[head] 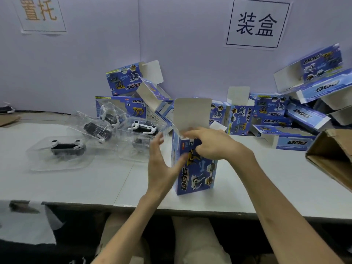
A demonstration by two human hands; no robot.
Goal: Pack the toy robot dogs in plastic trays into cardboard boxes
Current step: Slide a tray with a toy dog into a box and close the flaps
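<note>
A blue cardboard box [196,174] printed "DOG" stands upright on the white table [85,183], its top flap [192,115] raised. My left hand [162,164] lies open against the box's left side, fingers straight and blurred. My right hand [215,143] reaches over the box's open top, fingers curled at the rim by a small side flap. To the left lie clear plastic trays holding black-and-white toy robot dogs: one at front left [66,147], one tilted behind it [99,128], one nearest the box [142,128].
Several empty blue boxes are heaped along the back wall, at centre [129,80] and at right [285,115]. A brown carton [333,157] juts in at the right edge. Paper signs hang on the wall. The table's front edge runs below my forearms.
</note>
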